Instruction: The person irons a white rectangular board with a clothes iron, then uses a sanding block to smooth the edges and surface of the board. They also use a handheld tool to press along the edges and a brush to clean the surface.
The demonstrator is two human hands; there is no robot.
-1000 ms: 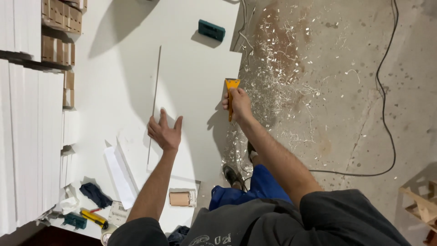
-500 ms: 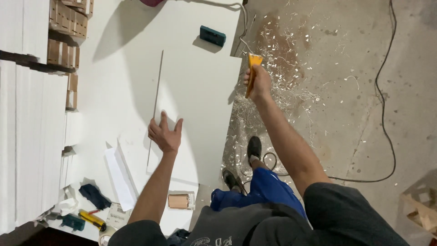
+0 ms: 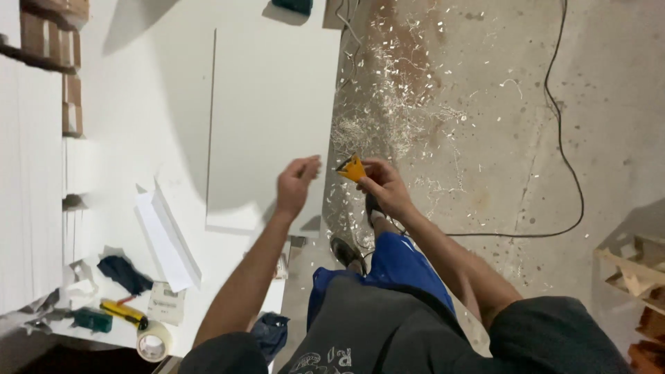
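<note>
My right hand (image 3: pixel 384 185) grips a small orange-yellow scraper tool (image 3: pixel 352 167), held over the floor just off the edge of a white board (image 3: pixel 273 104). My left hand (image 3: pixel 296 185) hovers open above the board's near right edge, fingers apart, close to the tool but not touching it. The white board lies flat on a white worktable (image 3: pixel 125 138).
White shavings (image 3: pixel 395 118) litter the concrete floor, and a black cable (image 3: pixel 564 152) loops across it. On the table's near end lie a white folded strip (image 3: pixel 166 239), a tape roll (image 3: pixel 154 341), a yellow utility knife (image 3: pixel 123 313) and a dark cloth (image 3: pixel 125 273). Wooden pieces (image 3: pixel 634 277) stand at the right.
My right hand has pulled the orange tool back from far along the board's edge toward my body. My left hand lifted off the board and moved right toward the tool.
</note>
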